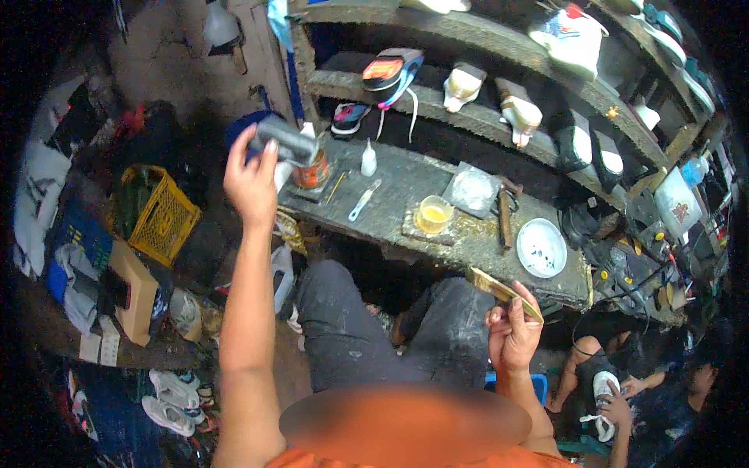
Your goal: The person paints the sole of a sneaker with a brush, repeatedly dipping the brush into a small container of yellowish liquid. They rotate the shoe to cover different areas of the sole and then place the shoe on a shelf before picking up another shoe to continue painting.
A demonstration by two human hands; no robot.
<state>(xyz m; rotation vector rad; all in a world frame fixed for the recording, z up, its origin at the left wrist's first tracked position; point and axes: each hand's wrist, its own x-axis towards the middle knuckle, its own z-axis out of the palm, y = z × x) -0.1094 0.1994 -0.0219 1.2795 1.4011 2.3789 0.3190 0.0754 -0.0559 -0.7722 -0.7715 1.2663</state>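
Note:
My left hand [251, 178] is raised over the left end of the workbench, its fingers closed on a dark grey oblong piece [287, 143]. That piece is in front of an orange-brown tin [312, 171]; its exact kind is unclear. My right hand [515, 331] is at the bench's front edge, above my right knee. In its closed fingers is a long, flat, yellowish-tan piece [491, 284], tilted down to the right. On the bench [398, 199] between my hands are a white squeeze bottle [368, 159], a brush [364, 200] and a cup of yellowish liquid [433, 214].
A hammer [505, 217] and a white bowl [541, 248] with dark bits occupy the bench's right part. Shelves with shoes [390, 74] rise behind. A yellow crate [164, 216] stands at left. Lower right, another person's hands hold a white shoe [605, 386].

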